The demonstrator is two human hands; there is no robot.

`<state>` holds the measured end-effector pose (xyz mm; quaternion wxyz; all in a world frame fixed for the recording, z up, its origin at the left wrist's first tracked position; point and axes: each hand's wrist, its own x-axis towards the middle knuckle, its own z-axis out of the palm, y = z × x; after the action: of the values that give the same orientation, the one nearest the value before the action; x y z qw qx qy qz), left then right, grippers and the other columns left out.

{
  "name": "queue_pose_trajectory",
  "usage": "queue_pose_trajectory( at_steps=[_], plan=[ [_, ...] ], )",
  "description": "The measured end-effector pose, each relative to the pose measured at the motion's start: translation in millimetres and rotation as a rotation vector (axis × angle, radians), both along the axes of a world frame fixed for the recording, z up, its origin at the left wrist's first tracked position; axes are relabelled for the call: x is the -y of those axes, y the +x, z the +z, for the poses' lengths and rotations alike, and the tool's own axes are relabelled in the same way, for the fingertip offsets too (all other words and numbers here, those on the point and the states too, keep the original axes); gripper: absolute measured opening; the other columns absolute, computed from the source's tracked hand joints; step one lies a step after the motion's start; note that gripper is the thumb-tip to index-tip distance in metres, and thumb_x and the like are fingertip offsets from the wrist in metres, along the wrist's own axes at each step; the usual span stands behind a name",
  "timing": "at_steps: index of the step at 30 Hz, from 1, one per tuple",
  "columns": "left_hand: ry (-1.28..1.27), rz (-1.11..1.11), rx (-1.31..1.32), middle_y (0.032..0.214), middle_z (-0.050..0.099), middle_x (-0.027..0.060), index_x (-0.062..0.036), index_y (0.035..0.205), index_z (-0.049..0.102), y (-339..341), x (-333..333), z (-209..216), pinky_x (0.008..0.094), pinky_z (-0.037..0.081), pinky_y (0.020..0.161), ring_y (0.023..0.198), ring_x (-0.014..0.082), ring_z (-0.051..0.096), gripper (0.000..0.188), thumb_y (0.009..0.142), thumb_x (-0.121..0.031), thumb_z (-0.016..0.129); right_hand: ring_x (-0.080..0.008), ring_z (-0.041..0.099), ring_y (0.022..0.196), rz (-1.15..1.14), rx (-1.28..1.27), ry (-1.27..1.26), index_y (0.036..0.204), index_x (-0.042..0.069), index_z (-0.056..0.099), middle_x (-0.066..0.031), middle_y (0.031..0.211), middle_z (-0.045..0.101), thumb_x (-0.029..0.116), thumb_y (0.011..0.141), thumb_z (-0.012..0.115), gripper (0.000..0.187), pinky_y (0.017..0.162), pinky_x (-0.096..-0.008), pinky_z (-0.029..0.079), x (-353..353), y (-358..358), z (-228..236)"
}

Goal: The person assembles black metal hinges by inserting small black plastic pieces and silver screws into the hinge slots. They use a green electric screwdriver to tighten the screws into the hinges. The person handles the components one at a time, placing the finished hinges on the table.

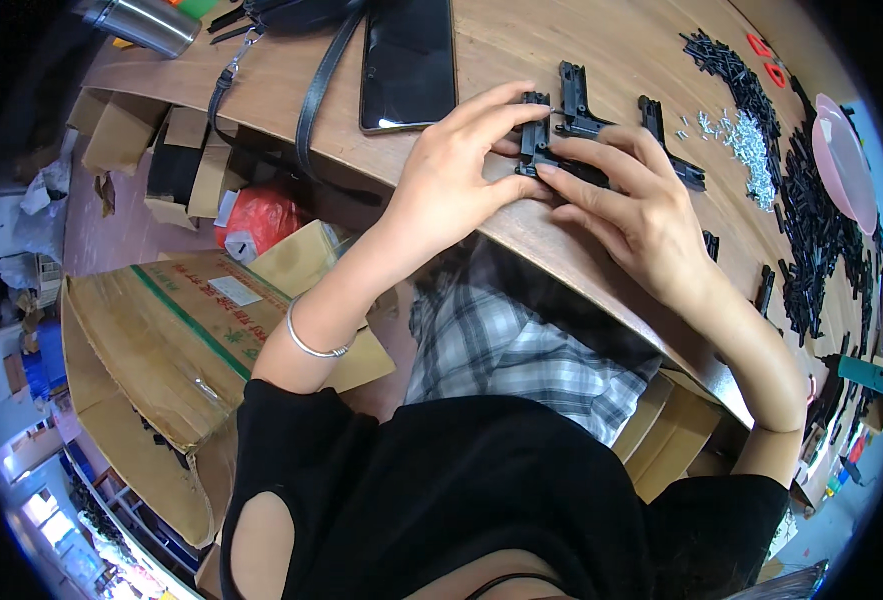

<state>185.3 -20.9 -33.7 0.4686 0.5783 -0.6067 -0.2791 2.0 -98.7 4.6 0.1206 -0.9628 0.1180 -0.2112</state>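
Observation:
Near the table's front edge, my left hand pinches a black plastic part between thumb and fingers, one at each end. From the other side my right hand closes on the same part, its fingertips at the near end and partly covering it. Just beyond lies a second, L-shaped black part. To the right, past my right hand's knuckles, rests a similar black part. Whether a small piece sits between my right fingertips is too small to tell.
Small silver screws lie heaped at the right, beside piles of black pieces and a pink basin. A dark phone and a bag strap lie at the left. A cardboard box stands below the table.

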Motion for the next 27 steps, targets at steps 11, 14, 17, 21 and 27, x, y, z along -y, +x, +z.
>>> queue_pose_trajectory(
  at_steps=[11,14,17,21,27],
  plan=[
    [0.361,-0.036,-0.847,0.111,0.056,0.0126,0.0032,0.129,0.036,-4.2,-27.9,28.2,0.0334,0.048,0.091,0.099,0.0192,0.058,0.051,0.09,-0.024,0.054,-0.0269,0.055,0.086,0.063,0.188,-0.019,0.106,0.014,0.065,-0.0105,0.099,0.057,0.001,0.068,0.065,0.04,0.072,-0.0333,0.047,-9.1,-2.6,9.3],
    [0.383,-0.054,-0.906,0.109,0.056,0.0118,0.0028,0.126,0.039,1.6,-24.8,29.9,0.0324,0.049,0.089,0.097,0.0181,0.059,0.047,0.09,-0.023,0.054,-0.0263,0.054,0.085,0.052,0.149,0.064,0.107,0.014,0.065,-0.0104,0.098,0.057,0.002,0.072,0.064,0.037,0.071,-0.0338,0.047,-15.8,-4.2,0.8],
    [0.417,-0.012,-0.811,0.113,0.054,0.0128,0.0024,0.127,0.038,6.6,-20.0,25.6,0.0319,0.048,0.089,0.102,0.0184,0.056,0.046,0.09,-0.018,0.055,-0.0268,0.055,0.087,0.02,0.124,0.094,0.107,0.015,0.065,-0.0105,0.097,0.057,0.005,0.074,0.061,0.035,0.075,-0.0352,0.047,-13.4,-8.0,-8.4],
    [0.355,0.073,-0.661,0.114,0.053,0.0154,-0.0027,0.127,0.037,0.4,-15.4,31.0,0.0295,0.049,0.083,0.1,0.0195,0.057,0.047,0.087,-0.013,0.058,-0.0289,0.056,0.093,-0.008,0.057,0.104,0.108,0.012,0.065,-0.0141,0.104,0.056,0.001,0.07,0.059,0.039,0.081,-0.0362,0.047,-12.2,-13.6,-15.3],
    [-0.203,0.222,0.428,0.097,0.059,0.0106,-0.0056,0.099,0.06,-16.8,32.9,59.9,0.0331,0.048,0.068,0.077,0.0229,0.061,0.022,0.078,-0.012,0.061,-0.0303,0.054,0.099,-0.025,0.082,0.07,0.109,0.01,0.062,-0.015,0.108,0.055,0.003,0.072,0.057,0.038,0.085,-0.0363,0.045,-13.5,-22.7,-10.6]
  ],
)
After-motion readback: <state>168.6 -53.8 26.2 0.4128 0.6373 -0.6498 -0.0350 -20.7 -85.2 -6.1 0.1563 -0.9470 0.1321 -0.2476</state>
